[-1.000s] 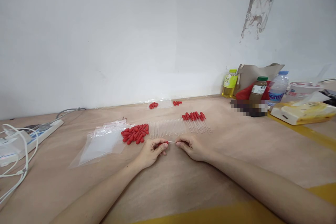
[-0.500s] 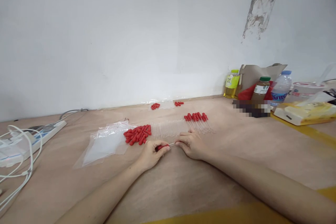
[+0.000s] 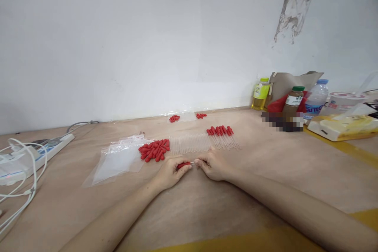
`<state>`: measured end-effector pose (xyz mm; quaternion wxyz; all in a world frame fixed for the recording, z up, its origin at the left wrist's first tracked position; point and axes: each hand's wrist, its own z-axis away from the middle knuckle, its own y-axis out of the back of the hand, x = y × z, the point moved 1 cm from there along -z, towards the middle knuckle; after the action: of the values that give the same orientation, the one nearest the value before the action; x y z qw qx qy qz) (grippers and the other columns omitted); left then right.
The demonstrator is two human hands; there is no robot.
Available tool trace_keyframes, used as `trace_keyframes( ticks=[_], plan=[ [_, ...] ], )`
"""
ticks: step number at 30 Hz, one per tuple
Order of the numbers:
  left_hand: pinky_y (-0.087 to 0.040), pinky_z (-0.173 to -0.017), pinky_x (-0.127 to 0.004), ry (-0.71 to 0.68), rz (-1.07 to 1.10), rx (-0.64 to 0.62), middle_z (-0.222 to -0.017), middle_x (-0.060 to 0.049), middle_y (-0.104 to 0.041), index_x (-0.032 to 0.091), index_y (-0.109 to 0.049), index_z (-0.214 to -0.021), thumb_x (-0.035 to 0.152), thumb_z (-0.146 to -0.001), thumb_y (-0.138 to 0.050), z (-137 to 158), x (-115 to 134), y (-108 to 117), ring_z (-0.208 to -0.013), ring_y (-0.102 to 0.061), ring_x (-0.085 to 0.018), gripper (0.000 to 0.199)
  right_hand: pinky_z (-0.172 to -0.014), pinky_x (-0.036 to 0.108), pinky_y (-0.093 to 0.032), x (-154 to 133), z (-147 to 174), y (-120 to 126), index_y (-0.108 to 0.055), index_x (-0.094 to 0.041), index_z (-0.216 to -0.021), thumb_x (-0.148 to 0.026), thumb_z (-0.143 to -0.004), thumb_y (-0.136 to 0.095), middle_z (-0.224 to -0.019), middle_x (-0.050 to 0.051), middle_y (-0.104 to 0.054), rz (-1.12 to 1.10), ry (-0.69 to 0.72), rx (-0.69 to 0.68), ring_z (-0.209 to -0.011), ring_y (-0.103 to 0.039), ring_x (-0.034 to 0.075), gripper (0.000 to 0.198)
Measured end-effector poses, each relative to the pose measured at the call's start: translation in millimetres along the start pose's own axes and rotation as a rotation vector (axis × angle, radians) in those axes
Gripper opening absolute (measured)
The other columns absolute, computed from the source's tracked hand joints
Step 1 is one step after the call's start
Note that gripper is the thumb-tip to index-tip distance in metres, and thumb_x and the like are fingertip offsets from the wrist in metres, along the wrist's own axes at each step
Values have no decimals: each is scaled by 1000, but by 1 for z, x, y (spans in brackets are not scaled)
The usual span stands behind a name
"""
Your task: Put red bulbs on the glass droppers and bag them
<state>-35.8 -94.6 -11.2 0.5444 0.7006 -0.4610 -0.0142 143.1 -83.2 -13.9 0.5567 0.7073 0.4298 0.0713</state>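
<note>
Between thumb and fingers, my left hand (image 3: 173, 171) grips a red rubber dropper bulb (image 3: 183, 165). My right hand (image 3: 212, 164) pinches a thin clear glass tube (image 3: 193, 162), whose end meets the bulb's mouth; how deep it sits inside I cannot tell. Just beyond my left hand lies a pile of loose red bulbs (image 3: 154, 150). A row of clear tubes (image 3: 189, 143) is laid out side by side to the right of that pile. Further right rest several droppers (image 3: 220, 131) with red bulbs on their tubes.
Clear plastic bags (image 3: 118, 161) lie left of the bulb pile. Small bags with red bulbs (image 3: 174, 118) lie by the wall. A power strip (image 3: 53, 149) with white cables is at the left. Bottles (image 3: 260, 94), a grey bag (image 3: 279, 82) and a tissue pack (image 3: 339, 128) stand at the right.
My right hand has shifted slightly left, closer to my left hand, and less bare tube shows between them. Both hands keep their hold.
</note>
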Motion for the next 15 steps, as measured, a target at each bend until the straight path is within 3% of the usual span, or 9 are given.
trace_keyframes(
  ticks=[6,12,15],
  plan=[
    [-42,-61,-22,29,135,-26,-73,-3,-65,17,-66,-84,30,-80,-51,-2,-7,5,-66,-58,-14,20,-70,25,-32,1,-3,2,-59,-18,-72,-27,-88,-31,-69,0,-63,-88,27,-56,-63,-54,11,34],
    [-44,-62,-24,76,241,-8,-76,-4,-67,17,-68,-86,31,-70,-64,-1,-19,7,-68,-59,-16,21,-71,27,-33,-3,2,10,-60,-18,-85,-25,-86,-36,-84,6,-60,183,167,-45,-77,-51,14,24],
    [-43,-59,-23,122,243,44,-79,-3,-64,18,-61,-101,31,-69,-65,1,-20,7,-65,-56,-14,35,-69,28,-33,-2,5,16,-62,-17,-79,-24,-83,-41,-83,7,-59,298,139,-11,-80,-50,16,23]
  ],
)
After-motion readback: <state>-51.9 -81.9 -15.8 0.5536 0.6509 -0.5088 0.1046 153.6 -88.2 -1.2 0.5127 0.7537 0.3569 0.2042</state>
